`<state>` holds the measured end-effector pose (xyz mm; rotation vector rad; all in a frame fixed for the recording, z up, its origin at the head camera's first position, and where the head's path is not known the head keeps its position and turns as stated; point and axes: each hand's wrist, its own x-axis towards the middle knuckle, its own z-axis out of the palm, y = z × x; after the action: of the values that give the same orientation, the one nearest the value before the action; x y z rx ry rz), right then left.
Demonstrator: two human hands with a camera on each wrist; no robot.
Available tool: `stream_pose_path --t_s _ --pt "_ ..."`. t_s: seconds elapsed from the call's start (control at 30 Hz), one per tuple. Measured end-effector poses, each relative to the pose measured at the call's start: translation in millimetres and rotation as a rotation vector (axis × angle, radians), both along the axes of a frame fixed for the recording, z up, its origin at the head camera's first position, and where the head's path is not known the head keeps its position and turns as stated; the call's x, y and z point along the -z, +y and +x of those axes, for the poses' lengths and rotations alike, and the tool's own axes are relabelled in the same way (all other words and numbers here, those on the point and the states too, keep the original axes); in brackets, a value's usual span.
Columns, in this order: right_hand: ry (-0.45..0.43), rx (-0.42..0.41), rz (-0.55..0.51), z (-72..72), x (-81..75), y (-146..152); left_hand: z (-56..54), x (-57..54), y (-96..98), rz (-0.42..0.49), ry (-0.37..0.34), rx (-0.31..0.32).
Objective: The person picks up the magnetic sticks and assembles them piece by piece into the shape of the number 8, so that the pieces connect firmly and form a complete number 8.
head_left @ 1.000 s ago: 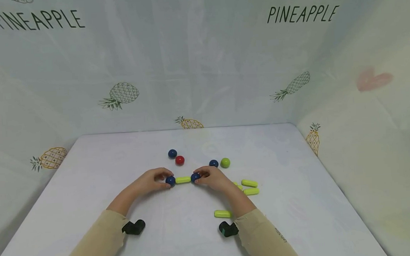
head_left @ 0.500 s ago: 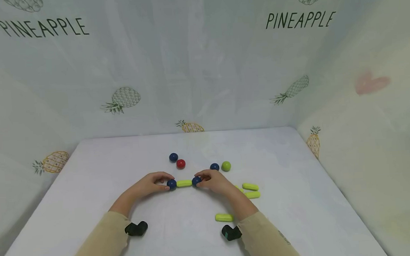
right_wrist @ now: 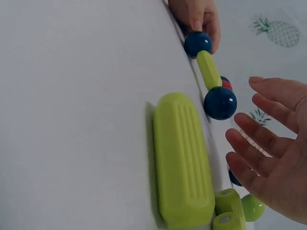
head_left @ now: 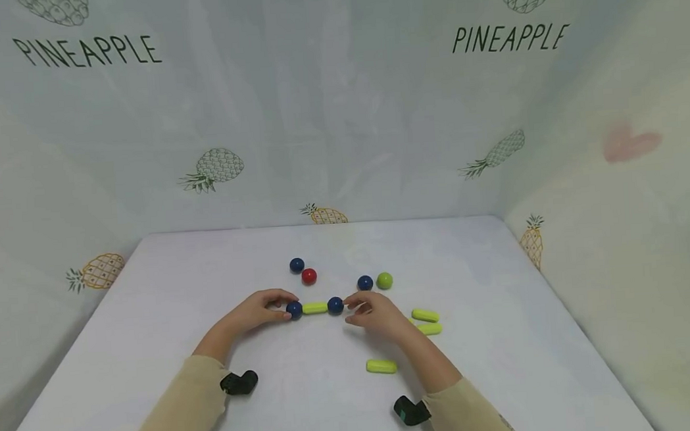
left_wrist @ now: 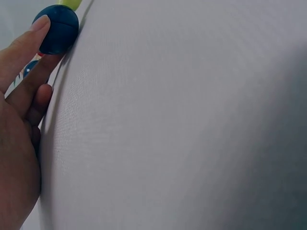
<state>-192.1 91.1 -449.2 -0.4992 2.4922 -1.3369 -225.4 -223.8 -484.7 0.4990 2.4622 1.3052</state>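
A lime-green rod point(head_left: 315, 307) joins two blue balls in a short row on the table. My left hand point(head_left: 263, 309) pinches the left blue ball point(head_left: 294, 310) between thumb and fingers; the left wrist view shows the thumb on this blue ball point(left_wrist: 60, 31). Just right of the other blue ball point(head_left: 335, 305), my right hand point(head_left: 376, 314) has its fingers spread and holds nothing. The right wrist view shows a gap between these fingers point(right_wrist: 254, 136) and the right-end blue ball point(right_wrist: 220, 103).
Behind the row lie a blue ball point(head_left: 297, 265) beside a red ball point(head_left: 309, 276), and another blue ball point(head_left: 365, 282) beside a green ball point(head_left: 384, 280). Several green rods point(head_left: 425, 315) lie right of my right hand, partly hidden by it. One green rod point(head_left: 381, 366) lies nearer me.
My right hand has let go of the right blue ball and drawn back to the right, its fingers opening. My left hand keeps its pinch on the left ball.
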Motion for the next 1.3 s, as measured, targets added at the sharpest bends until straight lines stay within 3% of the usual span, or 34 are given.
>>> stream_pose_path --t_s 0.53,0.93,1.3 --pt "0.004 -0.067 0.028 36.2 -18.8 19.8 -1.4 -2.3 1.3 -0.028 -0.007 -0.037" --pt "0.049 -0.063 0.048 55.5 -1.3 33.3 0.6 3.0 2.7 -0.046 -0.015 -0.060" --pt "0.060 -0.081 0.095 60.7 7.2 39.4 -3.5 2.9 1.9 -0.038 -0.035 -0.065"
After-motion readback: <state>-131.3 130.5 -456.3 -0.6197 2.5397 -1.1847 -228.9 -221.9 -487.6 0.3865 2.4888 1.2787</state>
